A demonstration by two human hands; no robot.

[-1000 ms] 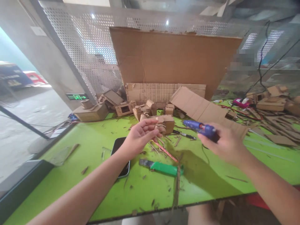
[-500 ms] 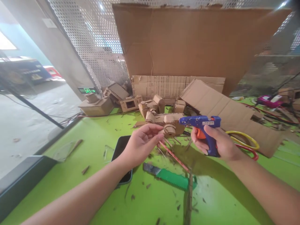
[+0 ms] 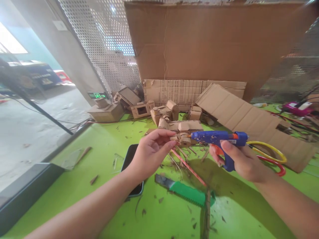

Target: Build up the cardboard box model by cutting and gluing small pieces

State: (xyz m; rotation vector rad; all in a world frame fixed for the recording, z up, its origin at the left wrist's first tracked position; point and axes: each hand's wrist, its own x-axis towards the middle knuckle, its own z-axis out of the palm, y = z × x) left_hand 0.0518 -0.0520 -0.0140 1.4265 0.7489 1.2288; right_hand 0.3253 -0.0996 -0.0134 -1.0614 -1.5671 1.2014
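Left forearm enters from lower left and reaches up and rightward over the bright green tabletop. Left hand is turned on its side, with thumb and forefinger extended to the right and the other fingers curled behind. The two tips pinch the left end of a small tan cardboard piece with a rounded front. This piece sits in front of a long tan cardboard block with raised cylinders; the overlap is poor to read, so whether the two are joined cannot be told.

Right forearm enters from lower right, angled up and to the left. Right hand is wrapped around the grip of a blue plastic glue gun with an orange trigger, thumb lying against the rear side of its body, fingers at the trigger. The gun lies nearly level, nozzle pointing left, its tip at the right side of the rounded piece.

Below the hands: a knife with a green plastic handle and dark blade, and a thin pink strip slanting down to the right. A dark-screened phone lies partly under the left wrist.
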